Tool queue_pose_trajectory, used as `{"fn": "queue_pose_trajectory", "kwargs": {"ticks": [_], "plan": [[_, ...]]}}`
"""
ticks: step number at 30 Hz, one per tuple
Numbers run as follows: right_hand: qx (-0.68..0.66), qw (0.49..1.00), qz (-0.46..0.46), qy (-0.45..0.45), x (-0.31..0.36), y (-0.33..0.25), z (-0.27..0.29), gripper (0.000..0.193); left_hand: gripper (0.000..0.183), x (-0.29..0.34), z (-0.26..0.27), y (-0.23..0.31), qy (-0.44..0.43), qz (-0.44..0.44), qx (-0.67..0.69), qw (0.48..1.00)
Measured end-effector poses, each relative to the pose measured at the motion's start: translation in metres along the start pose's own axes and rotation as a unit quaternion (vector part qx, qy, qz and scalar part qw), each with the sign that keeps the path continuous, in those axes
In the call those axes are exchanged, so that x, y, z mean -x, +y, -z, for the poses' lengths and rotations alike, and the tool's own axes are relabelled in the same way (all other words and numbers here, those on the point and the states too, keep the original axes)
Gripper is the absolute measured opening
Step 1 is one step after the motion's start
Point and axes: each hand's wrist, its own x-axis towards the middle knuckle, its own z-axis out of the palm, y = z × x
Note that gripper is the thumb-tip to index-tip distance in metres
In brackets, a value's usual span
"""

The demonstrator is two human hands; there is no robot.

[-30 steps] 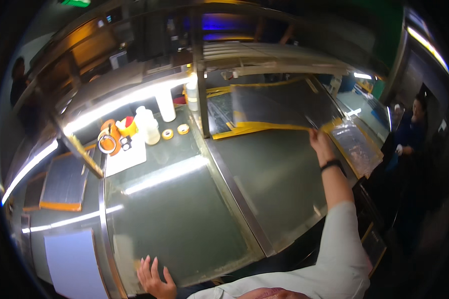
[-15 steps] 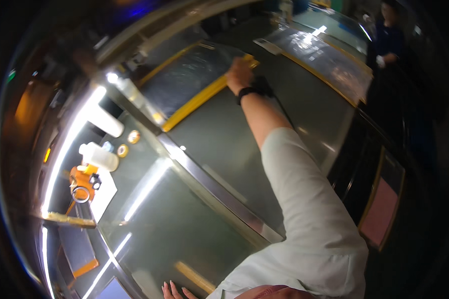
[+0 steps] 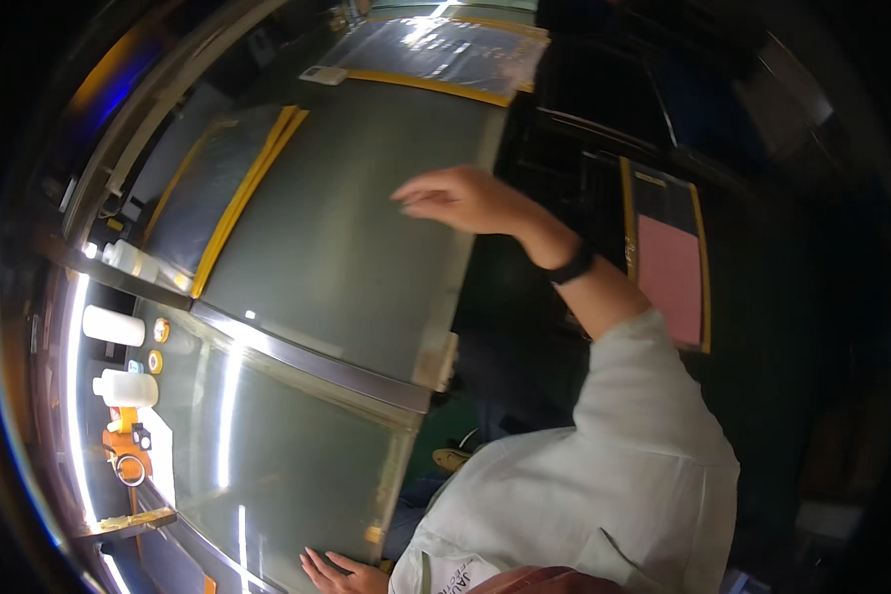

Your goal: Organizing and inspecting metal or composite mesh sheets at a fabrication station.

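Observation:
My right hand (image 3: 460,198) hangs in the air over the right part of the far glass tabletop (image 3: 317,218). Its fingers point left, slightly bent, with nothing visible in them, and a black band circles the wrist. At the bottom, my left hand (image 3: 342,574) lies with spread fingers at the edge of the near glass tabletop (image 3: 297,465). A dark, see-through panel with yellow edges (image 3: 213,183) lies on the left of the far tabletop, apart from my right hand. Beyond it is a second yellow-edged panel (image 3: 445,54) with a shiny surface.
A metal strip (image 3: 307,358) divides the two tabletops. Along the left stand a white roll (image 3: 114,326), a white bottle (image 3: 129,388), tape rolls (image 3: 155,361) and a lit tube (image 3: 77,396). A yellow-framed pink panel (image 3: 669,282) stands at the right.
My right hand has come away from the yellow-edged panel's corner and moved right and nearer, fingers now extended. The view has turned to the right. My left hand stays at the near tabletop.

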Motion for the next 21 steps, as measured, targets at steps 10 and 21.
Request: {"fn": "queue_pose_trajectory", "kwargs": {"ticks": [10,21], "plan": [[0.339,0.589,-0.688,0.255,0.444,0.175,0.057,0.071,0.029,0.024,-0.007,-0.013,-0.023,0.044,0.04,0.998],[0.205,0.495,-0.783,0.315,0.508,0.16,0.097,0.092,0.034,0.042,-0.044,-0.053,-0.039,0.064,0.018,0.997]]}}
